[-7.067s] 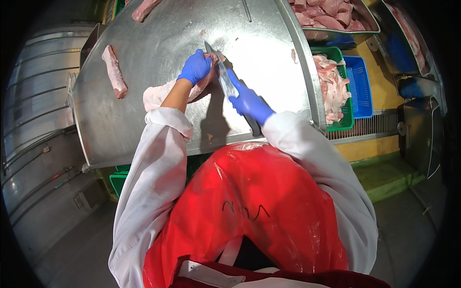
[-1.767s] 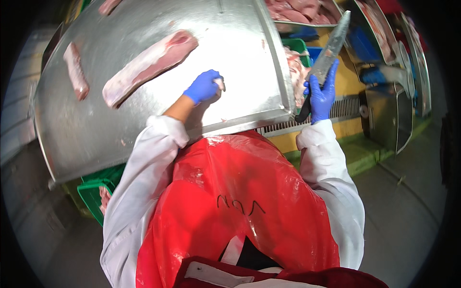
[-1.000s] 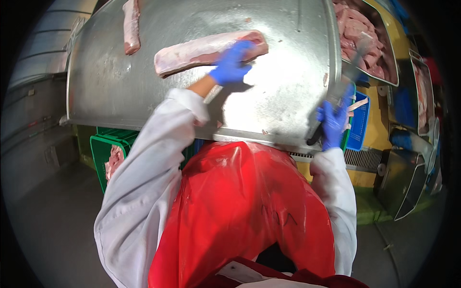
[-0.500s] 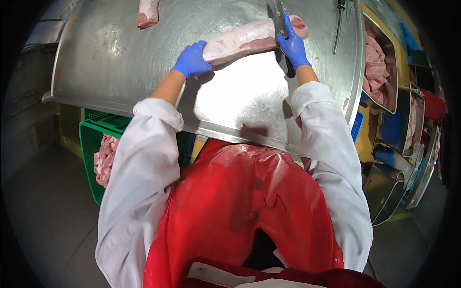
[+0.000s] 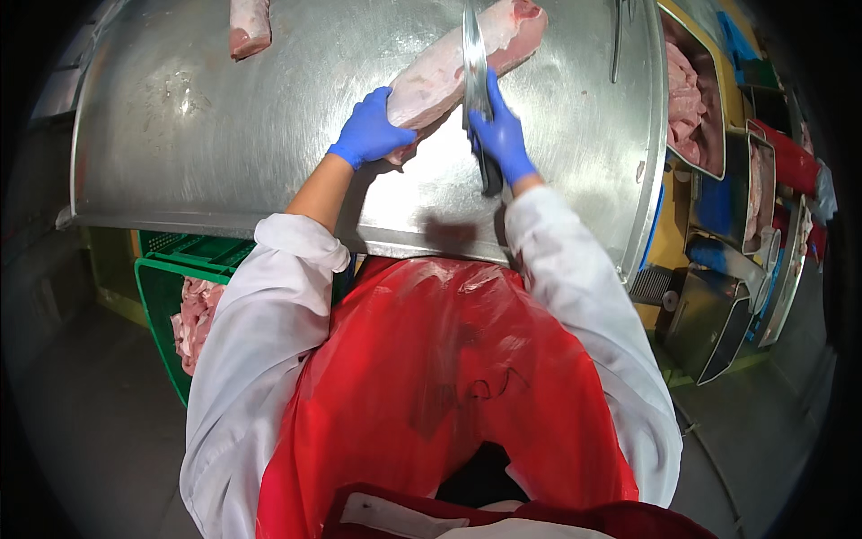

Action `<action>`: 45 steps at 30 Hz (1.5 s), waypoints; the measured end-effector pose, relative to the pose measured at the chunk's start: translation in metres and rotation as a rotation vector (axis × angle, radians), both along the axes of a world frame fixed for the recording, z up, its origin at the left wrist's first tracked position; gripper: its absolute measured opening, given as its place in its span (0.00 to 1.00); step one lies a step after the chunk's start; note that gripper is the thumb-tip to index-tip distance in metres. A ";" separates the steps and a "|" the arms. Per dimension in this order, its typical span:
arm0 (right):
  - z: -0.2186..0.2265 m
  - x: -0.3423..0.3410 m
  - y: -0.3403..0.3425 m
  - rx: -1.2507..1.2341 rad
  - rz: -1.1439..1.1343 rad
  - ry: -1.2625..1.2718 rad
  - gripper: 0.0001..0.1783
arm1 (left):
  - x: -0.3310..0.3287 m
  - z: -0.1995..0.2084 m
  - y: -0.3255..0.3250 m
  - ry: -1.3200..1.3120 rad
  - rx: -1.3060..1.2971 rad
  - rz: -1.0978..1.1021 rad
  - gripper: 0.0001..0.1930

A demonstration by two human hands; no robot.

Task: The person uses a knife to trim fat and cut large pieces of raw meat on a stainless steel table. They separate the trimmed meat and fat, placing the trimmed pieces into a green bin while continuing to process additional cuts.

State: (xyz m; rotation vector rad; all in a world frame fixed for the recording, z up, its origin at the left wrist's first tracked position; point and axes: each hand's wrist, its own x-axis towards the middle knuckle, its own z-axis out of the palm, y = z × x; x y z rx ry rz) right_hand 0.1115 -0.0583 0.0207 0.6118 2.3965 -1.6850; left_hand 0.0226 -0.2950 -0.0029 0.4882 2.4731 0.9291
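Note:
A long pale pork loin [image 5: 426, 79] lies slantwise on the metal table, its far end to the right. My gloved left hand [image 5: 370, 131] is closed around the loin's near left end. In my gloved right hand [image 5: 500, 136] is a knife [image 5: 474, 56], its blade pointing away from me and its black handle showing below the palm. From above, the blade crosses over the loin; whether it touches the meat I cannot tell. Farther left lies another piece of pork [image 5: 250, 29], cut off by the frame edge.
The metal table [image 5: 215, 153] has a raised rim near my apron. A green crate [image 5: 162, 305] with meat pieces stands below left. To the right is a metal tub [image 5: 718, 117] of meat. A thin metal rod-like tool [image 5: 617, 40] lies at the far right.
The loin has turned, its right end swinging away from me. My right hand has drawn nearer and left with the knife, which now crosses the loin's middle. The left hand still grips the near end.

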 end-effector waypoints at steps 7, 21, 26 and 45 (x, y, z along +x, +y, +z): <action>-0.031 0.039 -0.029 -0.005 -0.081 0.152 0.45 | 0.034 -0.033 -0.002 0.422 -0.004 0.075 0.30; -0.025 0.013 -0.026 -0.172 -0.070 0.093 0.45 | 0.026 -0.044 -0.003 0.383 0.096 0.143 0.19; -0.026 0.060 -0.043 -0.296 -0.019 0.025 0.47 | 0.021 -0.060 -0.006 0.403 0.146 0.225 0.19; 0.022 0.083 0.108 -0.116 0.095 0.197 0.45 | 0.023 0.023 0.110 0.653 -0.411 0.040 0.22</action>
